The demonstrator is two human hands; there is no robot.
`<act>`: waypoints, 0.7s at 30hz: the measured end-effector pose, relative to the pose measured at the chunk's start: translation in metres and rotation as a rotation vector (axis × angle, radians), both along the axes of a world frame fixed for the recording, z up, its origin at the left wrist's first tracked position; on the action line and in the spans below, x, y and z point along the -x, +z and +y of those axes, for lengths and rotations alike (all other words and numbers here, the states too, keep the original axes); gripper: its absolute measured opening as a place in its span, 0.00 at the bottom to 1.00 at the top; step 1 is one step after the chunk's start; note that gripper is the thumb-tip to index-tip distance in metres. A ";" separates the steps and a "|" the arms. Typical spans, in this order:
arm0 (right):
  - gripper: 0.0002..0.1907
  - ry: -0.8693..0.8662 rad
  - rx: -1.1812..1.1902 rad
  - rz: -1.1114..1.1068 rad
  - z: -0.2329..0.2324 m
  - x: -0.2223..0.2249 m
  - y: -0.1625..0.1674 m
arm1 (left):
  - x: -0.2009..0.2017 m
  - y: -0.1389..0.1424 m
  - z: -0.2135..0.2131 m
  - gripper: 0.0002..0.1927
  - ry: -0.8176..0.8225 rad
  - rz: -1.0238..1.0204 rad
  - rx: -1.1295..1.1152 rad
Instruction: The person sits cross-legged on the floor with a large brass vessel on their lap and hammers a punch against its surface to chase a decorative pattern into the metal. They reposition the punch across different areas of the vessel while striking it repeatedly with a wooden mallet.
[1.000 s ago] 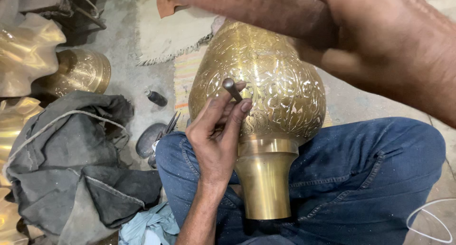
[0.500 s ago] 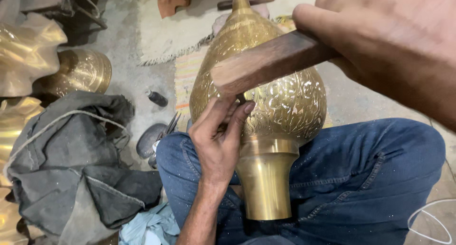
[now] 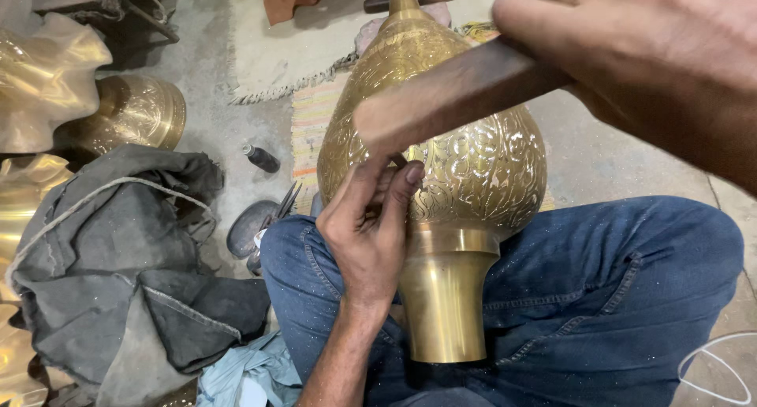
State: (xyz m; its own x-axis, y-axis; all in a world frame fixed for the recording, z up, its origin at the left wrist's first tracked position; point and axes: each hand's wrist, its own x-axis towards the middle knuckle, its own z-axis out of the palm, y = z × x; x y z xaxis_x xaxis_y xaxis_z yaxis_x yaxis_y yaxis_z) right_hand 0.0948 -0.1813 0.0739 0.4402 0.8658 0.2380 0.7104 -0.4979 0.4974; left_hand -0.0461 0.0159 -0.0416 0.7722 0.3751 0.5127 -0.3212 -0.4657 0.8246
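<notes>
A large engraved brass vessel [image 3: 473, 170] lies across my lap on my blue jeans [image 3: 599, 296], its plain neck [image 3: 443, 296] pointing toward me. My left hand [image 3: 367, 225] pinches a small metal punch against the vessel's engraved belly; the punch is mostly hidden by my fingers and the wood above. My right hand [image 3: 654, 52], close to the camera, grips a brown wooden stick [image 3: 449, 99] whose end is down over the punch.
Other brass pieces [image 3: 130, 111] sit at the left, one wrapped in clear plastic [image 3: 47, 76]. A grey cloth heap [image 3: 118, 265] lies beside my left knee. A small dark bottle [image 3: 260, 158], a dark dish [image 3: 248, 227] with tools and a woven mat [image 3: 307, 131] are on the concrete floor.
My right hand swung the wooden stick down from above the vessel onto the punch. My left hand has stayed in place on the vessel.
</notes>
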 end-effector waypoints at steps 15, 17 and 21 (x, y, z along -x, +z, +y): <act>0.08 -0.080 -0.116 0.161 0.009 0.009 0.000 | 0.001 -0.015 -0.003 0.12 0.040 -0.018 0.139; 0.08 -0.185 0.046 0.059 0.001 0.006 -0.004 | 0.006 -0.018 -0.009 0.10 0.099 -0.056 0.305; 0.08 -0.225 0.271 0.050 -0.002 -0.002 -0.020 | 0.010 -0.023 -0.024 0.12 0.145 -0.111 0.256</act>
State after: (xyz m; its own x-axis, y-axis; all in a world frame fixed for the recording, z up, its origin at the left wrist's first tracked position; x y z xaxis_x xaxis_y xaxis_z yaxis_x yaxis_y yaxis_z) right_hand 0.0964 -0.1835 0.0543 0.6326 0.7743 -0.0139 0.6248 -0.4997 0.6000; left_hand -0.0557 -0.0079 -0.0650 0.6457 0.6053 0.4656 -0.3609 -0.2953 0.8846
